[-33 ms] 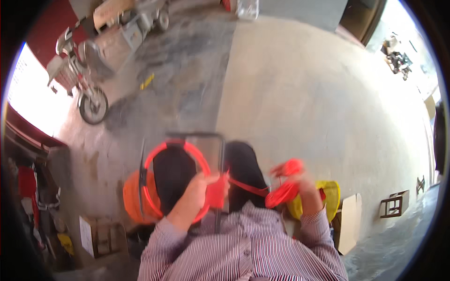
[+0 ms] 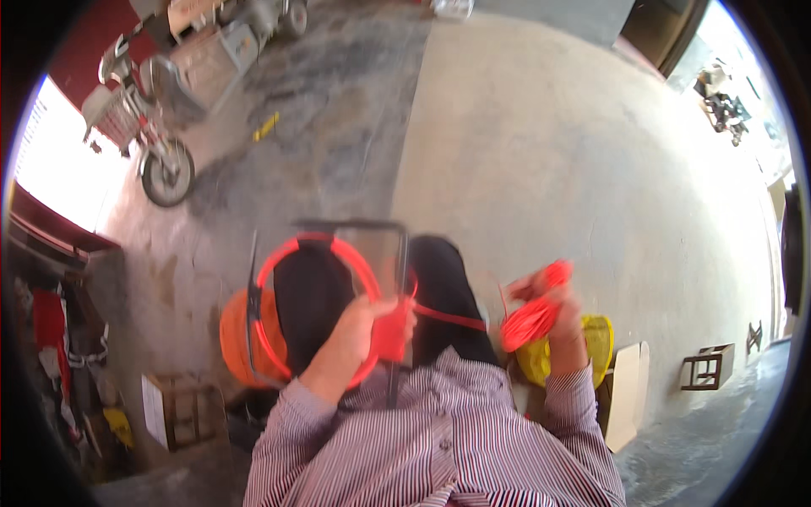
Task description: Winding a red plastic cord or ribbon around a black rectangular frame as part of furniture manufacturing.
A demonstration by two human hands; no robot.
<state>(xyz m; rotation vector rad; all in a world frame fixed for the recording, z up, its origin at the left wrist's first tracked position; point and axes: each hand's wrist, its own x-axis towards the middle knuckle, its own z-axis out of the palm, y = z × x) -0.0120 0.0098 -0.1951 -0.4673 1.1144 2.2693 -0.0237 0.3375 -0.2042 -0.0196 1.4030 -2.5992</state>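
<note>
My left hand [image 2: 359, 332] is closed at the side of an orange-red ring [image 2: 358, 269], by a flat red piece [image 2: 391, 330]. A bent black metal frame [image 2: 355, 224] surrounds the ring, which is held over my lap. In my right hand [image 2: 564, 314] is a looped bundle of red cord [image 2: 531, 325], fingers wrapped round it. A red strand [image 2: 449, 317] stretches between the bundle and the flat piece. How the left fingers grip behind that piece is hidden.
An orange rounded object [image 2: 241, 345] is beside my left leg, a yellow one [image 2: 599, 341] beside my right. A cardboard sheet [image 2: 627, 397] and small wooden stools [image 2: 708, 368] stand around. A red three-wheeled vehicle [image 2: 160, 165] is parked far left; a yellow object [image 2: 265, 127] lies on the floor.
My right hand has moved right and slightly up with the cord bundle, farther from the left hand. The left hand and ring sit slightly higher in view.
</note>
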